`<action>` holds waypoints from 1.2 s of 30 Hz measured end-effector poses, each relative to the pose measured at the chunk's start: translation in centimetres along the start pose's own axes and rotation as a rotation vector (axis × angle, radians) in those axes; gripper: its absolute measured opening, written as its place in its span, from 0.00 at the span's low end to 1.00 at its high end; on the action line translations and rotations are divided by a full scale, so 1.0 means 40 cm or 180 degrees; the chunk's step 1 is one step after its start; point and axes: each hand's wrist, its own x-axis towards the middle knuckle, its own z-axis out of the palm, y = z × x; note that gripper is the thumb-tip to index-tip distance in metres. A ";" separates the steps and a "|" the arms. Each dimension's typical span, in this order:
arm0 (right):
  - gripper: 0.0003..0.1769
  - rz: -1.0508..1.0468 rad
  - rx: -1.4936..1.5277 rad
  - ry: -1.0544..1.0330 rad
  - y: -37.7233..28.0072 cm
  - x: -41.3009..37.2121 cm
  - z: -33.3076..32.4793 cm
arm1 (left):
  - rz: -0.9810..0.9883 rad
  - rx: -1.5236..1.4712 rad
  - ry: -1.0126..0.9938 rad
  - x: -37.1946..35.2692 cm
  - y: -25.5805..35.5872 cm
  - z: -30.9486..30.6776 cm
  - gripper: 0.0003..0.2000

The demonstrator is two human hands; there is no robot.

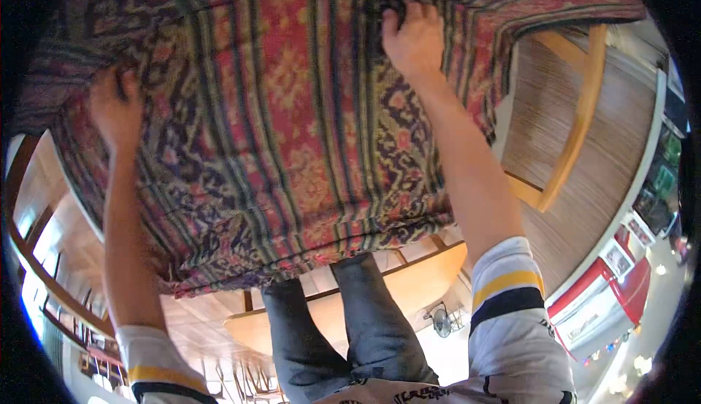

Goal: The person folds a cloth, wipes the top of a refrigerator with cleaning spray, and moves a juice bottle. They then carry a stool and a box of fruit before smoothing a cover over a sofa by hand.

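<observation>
A woven cloth (292,112) with red, dark and tan stripes and floral patterns spreads wide in front of me, its near edge hanging above my legs. My left hand (117,108) is on the cloth's left part, fingers curled into the fabric beside a crease. Farther up and to the right, my right hand (418,37) grips the cloth with bent fingers, the thumb apart on its left side. Folds run outward from both hands. The fingertips of each hand are partly hidden in the fabric.
A light wooden chair frame (584,105) stands right of the cloth, by a wood-grained surface (621,119). Beneath the near edge is a pale wooden tabletop or bench (409,276). A fan (441,321), several distant chairs and a red-and-white banner (602,309) show lower down.
</observation>
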 end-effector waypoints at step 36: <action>0.24 -0.0563 -0.1069 -0.0777 1.014 0.189 0.263 | -0.0449 0.0415 -0.0569 -0.026 -0.521 0.039 0.29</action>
